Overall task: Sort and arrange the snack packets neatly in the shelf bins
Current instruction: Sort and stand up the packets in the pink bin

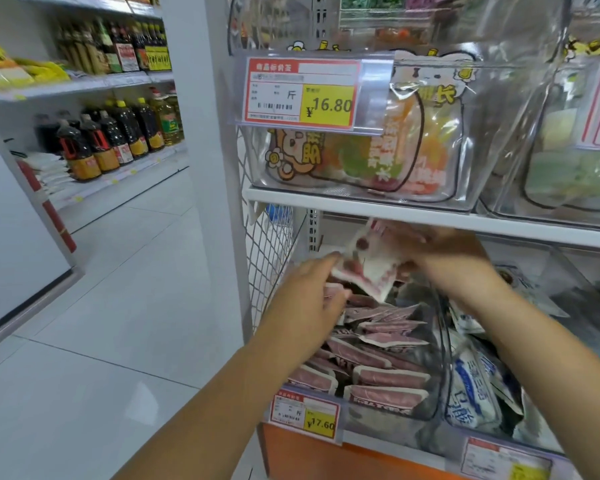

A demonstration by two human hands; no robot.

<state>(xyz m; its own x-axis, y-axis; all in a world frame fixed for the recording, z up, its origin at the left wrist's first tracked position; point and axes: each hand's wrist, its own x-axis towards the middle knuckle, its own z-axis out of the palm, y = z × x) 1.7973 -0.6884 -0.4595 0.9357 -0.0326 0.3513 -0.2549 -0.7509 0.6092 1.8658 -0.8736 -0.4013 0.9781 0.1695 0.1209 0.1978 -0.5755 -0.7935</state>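
Note:
My right hand [440,254] holds a white and pink snack packet [368,261] above the clear lower bin [378,415]. Several pink packets [381,358] lie stacked in rows inside that bin. At the back left of the bin my left hand [312,289] reaches in, its fingers curled on pink packets [336,292] and its fingertips touching the raised packet's lower corner. Both forearms come up from the bottom of the view. The raised packet is blurred.
To the right, a neighbouring bin holds blue and white packets [475,386]. The white shelf board [361,206] sits just above my hands, carrying a clear bin of orange and green snacks [361,157]. A wire mesh side panel [271,258] closes the left. Oil bottles [118,133] line a far shelf.

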